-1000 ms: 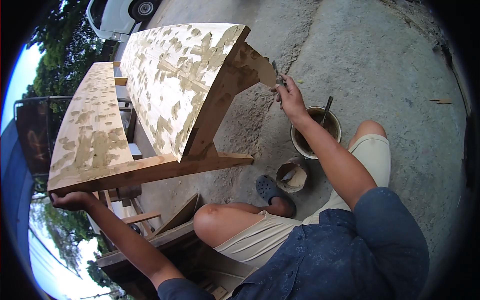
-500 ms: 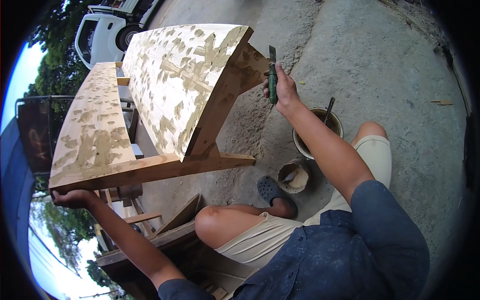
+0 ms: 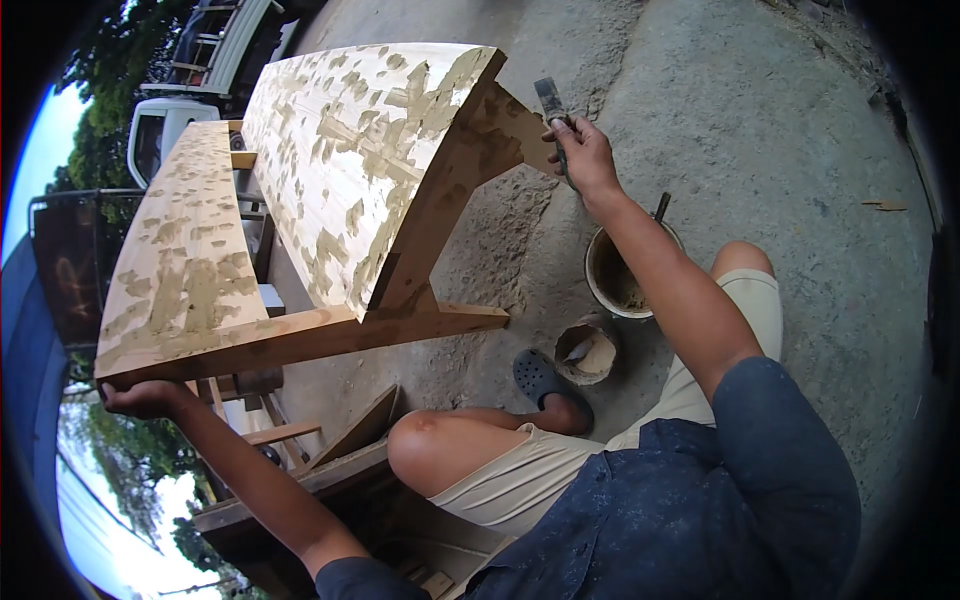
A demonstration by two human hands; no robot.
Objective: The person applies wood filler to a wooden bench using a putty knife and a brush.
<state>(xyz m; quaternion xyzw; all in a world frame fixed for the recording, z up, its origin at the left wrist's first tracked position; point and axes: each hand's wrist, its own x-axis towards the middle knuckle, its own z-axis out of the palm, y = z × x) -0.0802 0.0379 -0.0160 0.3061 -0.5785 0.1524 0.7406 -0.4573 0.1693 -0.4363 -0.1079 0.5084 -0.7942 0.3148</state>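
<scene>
My right hand (image 3: 587,163) is closed round the handle of a putty knife (image 3: 551,98), its flat blade pointing up and away from me, beside the end of a wooden bench (image 3: 340,150). Patches of dried-looking filler cover the pale boards of the seat and of the lower panel (image 3: 185,240). At the far left my left hand (image 3: 142,399) touches the lower corner of the wooden frame from beneath; its fingers are partly hidden behind the wood.
A round pot (image 3: 608,290) with a handle sticking out stands under my right forearm. Near my foot is a smaller container (image 3: 600,362) of pale powder. A plank structure (image 3: 340,470) lies by my left knee. A white truck (image 3: 165,125) is parked behind.
My right hand has shifted slightly right, and the putty knife has turned so that its blade face shows. The white truck has moved in the background. My left hand stays at the frame corner.
</scene>
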